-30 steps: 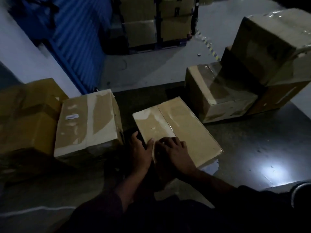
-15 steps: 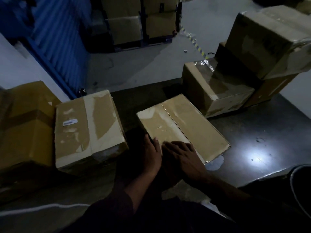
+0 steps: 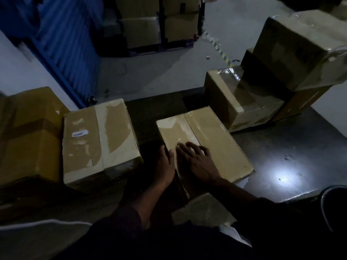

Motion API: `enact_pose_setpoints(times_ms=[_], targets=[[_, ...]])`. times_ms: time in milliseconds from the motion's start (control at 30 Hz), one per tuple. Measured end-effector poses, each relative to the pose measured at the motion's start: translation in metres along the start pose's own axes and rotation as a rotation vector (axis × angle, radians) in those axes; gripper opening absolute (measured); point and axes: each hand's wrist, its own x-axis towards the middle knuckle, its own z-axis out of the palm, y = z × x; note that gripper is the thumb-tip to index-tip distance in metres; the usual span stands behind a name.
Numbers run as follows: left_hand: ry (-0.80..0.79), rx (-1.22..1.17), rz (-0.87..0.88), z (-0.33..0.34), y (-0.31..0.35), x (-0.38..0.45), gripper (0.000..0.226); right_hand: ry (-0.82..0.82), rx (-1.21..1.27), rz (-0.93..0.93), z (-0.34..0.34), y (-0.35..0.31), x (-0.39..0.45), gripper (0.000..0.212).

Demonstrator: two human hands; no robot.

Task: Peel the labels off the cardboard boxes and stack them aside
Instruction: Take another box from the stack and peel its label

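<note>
Dim, grainy; bright glare spot on floor (image 3: 283, 177); fingers (image 3: 189, 147) blurred.

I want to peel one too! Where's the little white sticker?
In the head view, the small white label sits left of centre, atop the tan cardboard box left of both hands.

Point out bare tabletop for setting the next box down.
Widest bare patch: the dark glossy tabletop right of the flat tan cardboard box under both hands, in front of the plastic-wrapped box stack. A narrow dark strip runs between that box and the tape-scarred box with a small white label. The left side is crowded.
</note>
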Motion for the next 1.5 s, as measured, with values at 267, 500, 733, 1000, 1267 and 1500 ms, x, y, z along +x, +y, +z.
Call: enact_pose_setpoints(times_ms=[267,500,733,1000,1267,1500], targets=[[-0.008,0.006,0.014,-0.001,0.002,-0.001,0.054,0.023,-0.07,0.061,0.006,0.034,-0.005,0.062],[0.027,0.047,0.02,-0.001,0.007,-0.002,0.053,0.045,-0.077,-0.025,0.009,0.021,-0.005,0.057],[0.021,0.031,0.023,-0.002,0.004,-0.001,0.053,0.013,-0.101,-0.136,0.006,0.015,0.0,0.059],[0.012,0.045,0.014,-0.004,0.006,0.001,0.053,0.022,-0.09,-0.107,0.007,0.012,0.01,0.054],[0.017,0.05,0.014,-0.003,0.006,0.001,0.054,0.052,-0.106,-0.062,0.014,0.024,-0.008,0.058],[0.011,0.055,0.016,-0.005,0.009,0.001,0.053,0.032,-0.136,-0.163,0.012,0.01,0.0,0.057]])
